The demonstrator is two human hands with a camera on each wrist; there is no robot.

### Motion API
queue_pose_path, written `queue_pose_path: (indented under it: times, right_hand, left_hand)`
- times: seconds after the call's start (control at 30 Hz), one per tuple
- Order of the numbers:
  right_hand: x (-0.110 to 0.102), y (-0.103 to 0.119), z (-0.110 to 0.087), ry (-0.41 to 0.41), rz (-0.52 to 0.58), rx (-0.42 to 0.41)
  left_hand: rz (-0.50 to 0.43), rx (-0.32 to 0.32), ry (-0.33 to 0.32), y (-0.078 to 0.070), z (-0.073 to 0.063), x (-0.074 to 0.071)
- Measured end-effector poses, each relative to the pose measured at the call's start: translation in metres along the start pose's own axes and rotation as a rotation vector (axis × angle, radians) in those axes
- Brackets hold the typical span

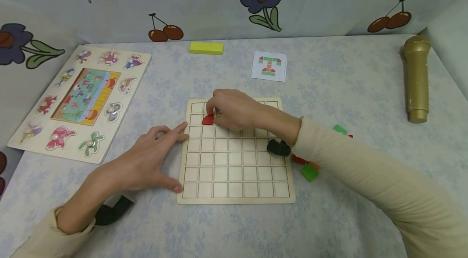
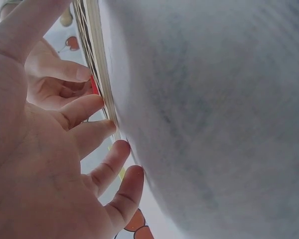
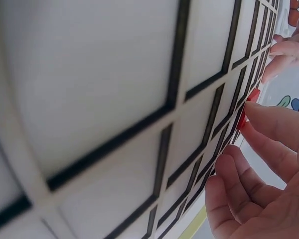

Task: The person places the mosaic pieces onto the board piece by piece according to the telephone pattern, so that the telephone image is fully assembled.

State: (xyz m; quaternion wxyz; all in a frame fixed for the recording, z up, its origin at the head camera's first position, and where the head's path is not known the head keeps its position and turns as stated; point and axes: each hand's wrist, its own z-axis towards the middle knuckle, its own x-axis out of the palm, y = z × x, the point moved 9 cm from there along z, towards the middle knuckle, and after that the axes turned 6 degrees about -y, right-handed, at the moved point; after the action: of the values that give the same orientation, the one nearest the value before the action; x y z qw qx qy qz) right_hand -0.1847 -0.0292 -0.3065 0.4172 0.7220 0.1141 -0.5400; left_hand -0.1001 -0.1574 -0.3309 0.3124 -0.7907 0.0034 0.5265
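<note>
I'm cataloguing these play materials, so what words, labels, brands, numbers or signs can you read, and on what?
No readable text in any view.
Pattern card: a coloured figure, no legible lettering; any fine print is too small to read.
Puzzle board: pictures only.
Grid board: lines only.

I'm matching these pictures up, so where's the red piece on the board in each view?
Head: left of centre, near mid-height; red piece at the right hand.
Left wrist: upper left, a thin sliver.
Right wrist: right side, near mid-height, partly covered.
Shared landmark: the board.
</note>
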Motion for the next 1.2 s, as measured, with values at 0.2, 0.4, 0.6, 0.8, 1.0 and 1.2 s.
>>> queue_pose_path:
  times: [0.2, 0.4, 0.6, 0.8, 1.0, 1.2]
  right_hand:
    - [0.000, -0.002, 0.000, 0.005, 0.020, 0.002]
    - [0.000, -0.001, 0.000, 0.020, 0.039, -0.007]
    - [0.001, -0.002, 0.000, 0.037, 0.043, -0.013]
    - [-0.001, -0.005, -0.003, 0.065, 0.059, 0.004]
    - [-0.016, -0.009, -0.022, 0.038, 0.093, -0.014]
    - [-0.028, -0.030, -0.071, -0.016, 0.125, 0.015]
  left_hand:
    - [-0.003, 0.010, -0.004, -0.001, -0.001, -0.002]
    - [-0.004, 0.022, -0.007, -0.003, -0.001, -0.002]
    - [-0.002, 0.005, 0.003, -0.001, 0.000, 0.001]
    - [-0.001, 0.000, 0.007, 0.000, 0.000, 0.000]
    - [0.001, -0.006, 0.013, 0.000, -0.001, 0.000]
    - [0.013, -0.021, 0.018, 0.000, 0.001, 0.001]
